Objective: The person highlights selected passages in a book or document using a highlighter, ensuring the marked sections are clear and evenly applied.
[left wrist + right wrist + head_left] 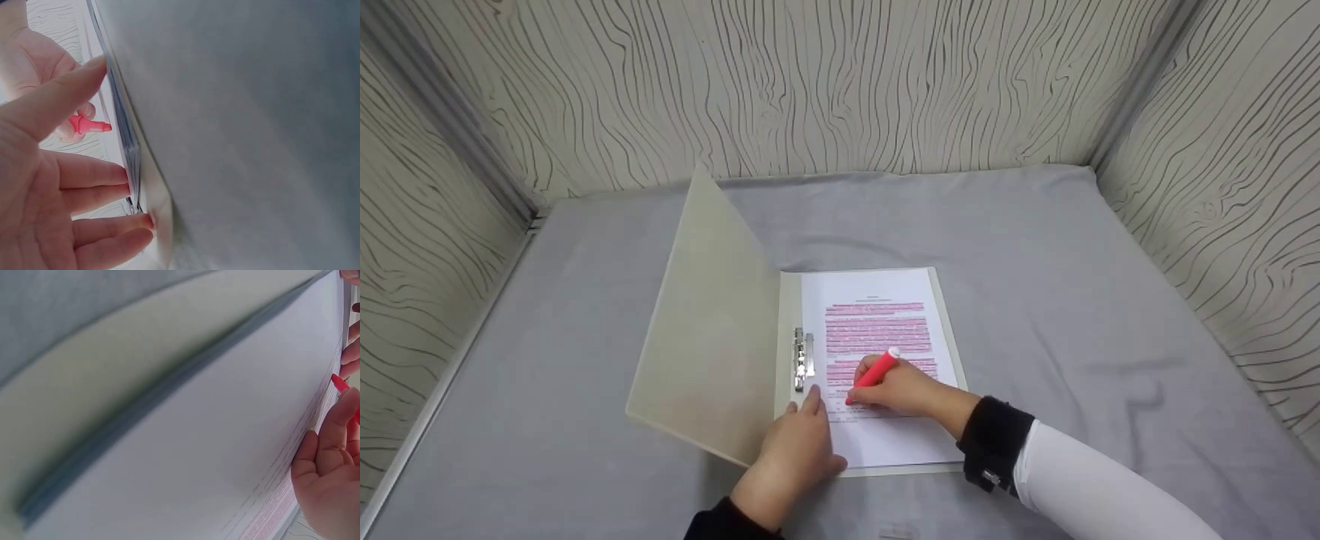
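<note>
At the page [885,444], I have the right hand [906,387] pinching the marker [876,367], left hand [795,444] fingers spread, upper paragraphs [877,334] highlighted, lower lines [844,421] apparently remaining.

Cream Clip Folder [705,330] Lies Open on Grey Cloth [1057,300]

A plain grey cloth spreads over the flat work surface, hiding whatever is beneath it. Its far edge runs slightly wavy along the back wall [810,90]. Shallow creases [1140,405] mark the cloth to the right of the folder, and softer ripples [840,244] show just beyond it. The folder sits near the middle, towards the front. Its right-hand cover lies flat on the cloth, while the left-hand cover stands raised at a slant. In front of the folder, a small pale patch [897,532] shows at the frame's lower edge, too faint to identify.
</note>
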A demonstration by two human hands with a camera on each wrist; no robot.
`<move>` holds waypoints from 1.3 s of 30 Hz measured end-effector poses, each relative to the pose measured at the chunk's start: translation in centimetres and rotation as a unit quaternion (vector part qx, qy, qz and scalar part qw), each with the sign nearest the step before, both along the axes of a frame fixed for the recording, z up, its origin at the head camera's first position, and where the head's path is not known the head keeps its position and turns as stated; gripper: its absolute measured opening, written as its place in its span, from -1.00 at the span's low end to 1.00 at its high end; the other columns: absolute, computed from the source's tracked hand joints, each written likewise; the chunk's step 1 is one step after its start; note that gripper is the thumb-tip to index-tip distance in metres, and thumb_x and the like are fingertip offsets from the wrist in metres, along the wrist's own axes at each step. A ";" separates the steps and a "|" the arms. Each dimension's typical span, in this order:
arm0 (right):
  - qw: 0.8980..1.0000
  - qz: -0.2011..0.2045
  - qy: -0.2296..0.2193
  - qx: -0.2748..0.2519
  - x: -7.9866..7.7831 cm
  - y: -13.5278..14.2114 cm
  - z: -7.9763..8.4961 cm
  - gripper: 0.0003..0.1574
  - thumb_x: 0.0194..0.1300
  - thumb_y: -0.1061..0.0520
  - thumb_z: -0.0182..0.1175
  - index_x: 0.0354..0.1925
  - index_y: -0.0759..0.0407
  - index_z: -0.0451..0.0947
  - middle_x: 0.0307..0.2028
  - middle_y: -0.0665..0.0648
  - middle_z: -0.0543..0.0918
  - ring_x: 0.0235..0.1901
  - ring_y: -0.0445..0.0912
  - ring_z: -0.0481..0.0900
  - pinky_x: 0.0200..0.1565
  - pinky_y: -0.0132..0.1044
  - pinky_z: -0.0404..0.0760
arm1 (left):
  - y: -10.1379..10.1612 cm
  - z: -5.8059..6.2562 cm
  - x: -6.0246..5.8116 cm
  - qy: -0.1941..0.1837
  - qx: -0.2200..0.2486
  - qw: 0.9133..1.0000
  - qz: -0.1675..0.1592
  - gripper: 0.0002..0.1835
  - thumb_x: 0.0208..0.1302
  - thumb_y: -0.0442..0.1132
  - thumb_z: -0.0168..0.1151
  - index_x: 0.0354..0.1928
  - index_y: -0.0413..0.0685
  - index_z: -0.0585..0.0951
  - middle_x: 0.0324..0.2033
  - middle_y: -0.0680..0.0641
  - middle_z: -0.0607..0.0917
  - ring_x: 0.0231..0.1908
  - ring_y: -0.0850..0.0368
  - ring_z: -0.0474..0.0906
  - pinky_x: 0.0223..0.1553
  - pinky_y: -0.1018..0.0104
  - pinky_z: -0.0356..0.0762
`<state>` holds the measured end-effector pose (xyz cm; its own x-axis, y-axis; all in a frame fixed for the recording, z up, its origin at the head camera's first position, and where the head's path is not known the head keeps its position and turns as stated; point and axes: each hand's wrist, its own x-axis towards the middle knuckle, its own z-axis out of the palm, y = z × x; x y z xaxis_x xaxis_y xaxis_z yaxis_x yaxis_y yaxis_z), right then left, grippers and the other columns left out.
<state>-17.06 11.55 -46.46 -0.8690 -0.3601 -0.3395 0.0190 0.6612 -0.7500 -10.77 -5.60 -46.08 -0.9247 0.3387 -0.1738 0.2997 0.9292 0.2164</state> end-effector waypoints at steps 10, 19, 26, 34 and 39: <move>1.000 -0.007 -0.005 -0.004 0.1 0.2 -0.1 -0.78 0.13 0.00 0.29 -0.36 0.05 0.47 -0.59 -0.02 0.48 -0.53 -0.15 0.43 -0.48 -0.36 0.35 | 0.0 -0.1 0.0 0.004 0.001 1.000 -0.003 -0.12 -0.15 0.08 0.45 0.13 -0.45 0.45 0.19 -0.29 0.43 0.00 -0.30 0.50 -0.08 -0.02 0.52; 1.000 -0.007 -0.006 -0.014 0.1 0.4 -0.1 -0.79 0.13 0.02 0.28 -0.36 0.06 0.47 -0.60 -0.02 0.46 -0.56 -0.16 0.40 -0.50 -0.36 0.33 | 0.0 0.1 0.0 -0.003 -0.004 1.000 -0.001 -0.11 -0.14 0.09 0.44 0.13 -0.44 0.44 0.21 -0.28 0.41 0.02 -0.30 0.49 -0.08 -0.02 0.52; 0.999 -0.020 -0.024 -0.026 0.1 0.8 -0.1 -0.77 0.12 0.02 0.30 -0.36 0.08 0.46 -0.61 0.00 0.47 -0.58 -0.15 0.42 -0.51 -0.38 0.35 | 0.0 0.0 0.0 -0.002 0.002 1.000 0.005 -0.11 -0.15 0.08 0.45 0.12 -0.46 0.44 0.20 -0.27 0.43 0.01 -0.30 0.50 -0.11 -0.02 0.53; 1.000 -0.019 -0.019 -0.011 0.1 0.9 -0.2 -0.78 0.12 0.00 0.29 -0.36 0.05 0.48 -0.60 -0.01 0.48 -0.57 -0.15 0.42 -0.51 -0.39 0.36 | 0.0 0.0 0.0 0.000 0.004 1.000 0.004 -0.12 -0.15 0.06 0.46 0.12 -0.46 0.44 0.20 -0.28 0.42 0.01 -0.31 0.49 -0.06 -0.03 0.50; 0.999 -0.026 -0.029 -0.015 0.0 1.2 -0.3 -0.77 0.12 0.00 0.30 -0.35 0.06 0.48 -0.61 -0.01 0.47 -0.58 -0.15 0.41 -0.52 -0.40 0.36 | 0.0 -0.1 0.0 0.002 0.007 1.000 0.005 -0.11 -0.16 0.05 0.46 0.13 -0.46 0.44 0.20 -0.29 0.42 0.01 -0.32 0.49 -0.07 -0.03 0.51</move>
<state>-17.02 12.71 -46.72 -0.8657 -0.3259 -0.3799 0.0969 0.6355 -0.7660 -10.75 -5.62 -46.15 -0.9283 0.3328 -0.1658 0.2919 0.9286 0.2292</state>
